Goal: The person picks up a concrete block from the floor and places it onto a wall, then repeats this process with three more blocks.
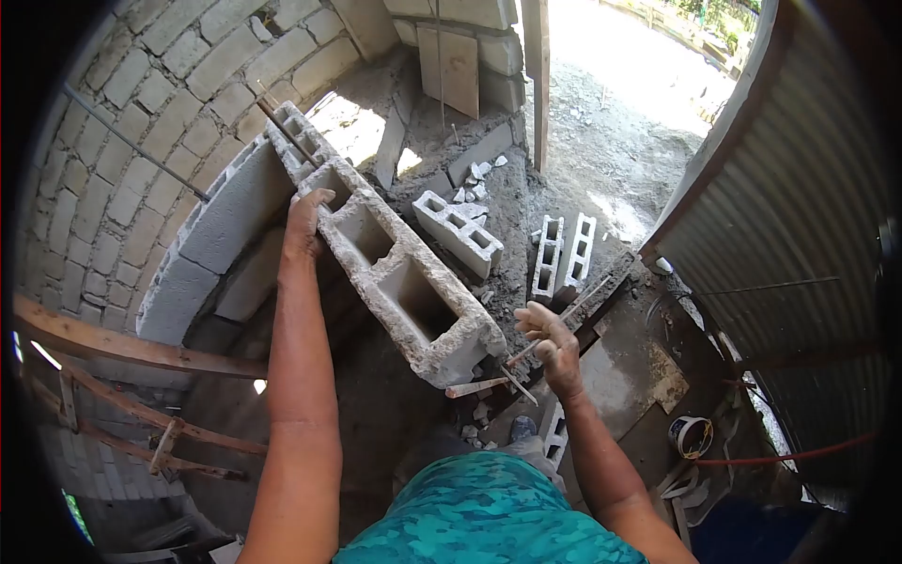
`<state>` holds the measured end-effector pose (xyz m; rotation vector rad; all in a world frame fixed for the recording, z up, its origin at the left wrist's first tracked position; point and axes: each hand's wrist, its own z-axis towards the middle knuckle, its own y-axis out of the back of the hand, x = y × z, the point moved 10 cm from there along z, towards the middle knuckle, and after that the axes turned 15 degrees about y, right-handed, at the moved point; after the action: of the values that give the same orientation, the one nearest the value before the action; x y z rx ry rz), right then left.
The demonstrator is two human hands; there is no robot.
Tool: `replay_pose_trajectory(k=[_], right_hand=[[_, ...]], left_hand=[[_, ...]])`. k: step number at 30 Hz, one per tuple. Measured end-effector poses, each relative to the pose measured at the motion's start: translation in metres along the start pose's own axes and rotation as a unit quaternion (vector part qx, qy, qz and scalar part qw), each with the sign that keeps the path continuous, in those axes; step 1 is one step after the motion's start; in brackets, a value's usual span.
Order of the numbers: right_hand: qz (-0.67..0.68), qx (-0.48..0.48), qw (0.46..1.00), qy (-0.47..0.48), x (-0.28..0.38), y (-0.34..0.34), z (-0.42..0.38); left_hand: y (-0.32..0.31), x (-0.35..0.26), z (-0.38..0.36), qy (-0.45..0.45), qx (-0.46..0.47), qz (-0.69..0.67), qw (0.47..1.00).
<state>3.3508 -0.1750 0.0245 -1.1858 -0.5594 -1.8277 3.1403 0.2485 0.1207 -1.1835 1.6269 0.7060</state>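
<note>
A grey hollow concrete block (404,282) lies on top of the block wall (225,226), its cells facing up. My left hand (305,221) rests on the block's far end, fingers over its edge. My right hand (552,343) hovers just right of the block's near end and pinches a thin metal rod (578,305) that slants up to the right. A wooden-handled tool (474,386) pokes out below the block's near corner.
Several loose hollow blocks (458,230) lie on the dirt floor below, with rubble around them. A corrugated metal sheet (799,188) stands on the right. Wooden scaffold rails (113,343) run at the left. A roll of tape (691,434) and a red hose (780,456) lie at lower right.
</note>
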Motion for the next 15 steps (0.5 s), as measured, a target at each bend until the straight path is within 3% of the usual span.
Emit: replay_pose_trajectory(k=[5,7,11,15], right_hand=[[-0.158,0.183,0.965,0.102,0.019,-0.048,0.002],[-0.155,0.206,0.961,0.105,0.019,-0.062,0.006],[-0.183,0.242,0.950,0.078,0.004,-0.068,0.005],[-0.094,0.202,0.974,0.036,0.007,-0.068,0.006]], left_hand=[[0.000,-0.003,-0.008,0.003,-0.026,0.000,1.000],[0.007,-0.008,0.003,-0.056,-0.024,0.033,0.998],[0.005,-0.007,0.001,-0.044,-0.034,0.020,0.998],[-0.005,-0.016,-0.020,-0.031,-0.043,0.012,0.999]])
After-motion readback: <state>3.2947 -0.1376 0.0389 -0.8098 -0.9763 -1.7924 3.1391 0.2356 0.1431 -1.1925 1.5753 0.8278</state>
